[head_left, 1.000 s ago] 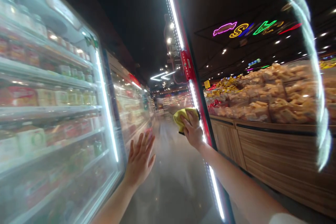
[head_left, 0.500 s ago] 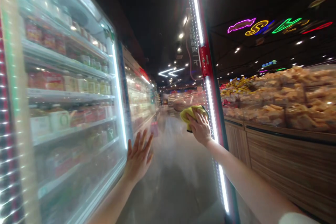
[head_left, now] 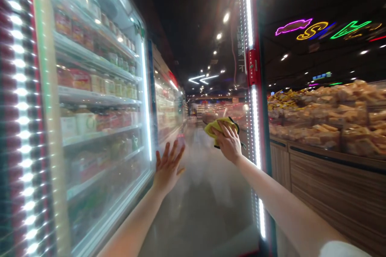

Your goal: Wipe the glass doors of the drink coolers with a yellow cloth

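My right hand (head_left: 230,143) presses a yellow cloth (head_left: 212,129) with a dark edge flat against the see-through glass door (head_left: 208,192). It is left of the door's red and dark frame (head_left: 253,68), which a bright light strip (head_left: 255,116) lines. My left hand (head_left: 168,165) is raised with its fingers spread and holds nothing. Its palm faces the glass and seems to rest on it, though contact is hard to confirm.
On the left, a lit cooler (head_left: 99,96) has shelves of bottles and packs. Beyond the glass runs a shiny floor aisle. At right, a wooden display counter (head_left: 331,180) carries heaps of packaged goods (head_left: 325,108). Neon signs (head_left: 312,31) hang above.
The cooler, door frame and counter have shifted right in view. My right hand and the cloth are now farther left of the door's light strip. My left hand stays spread.
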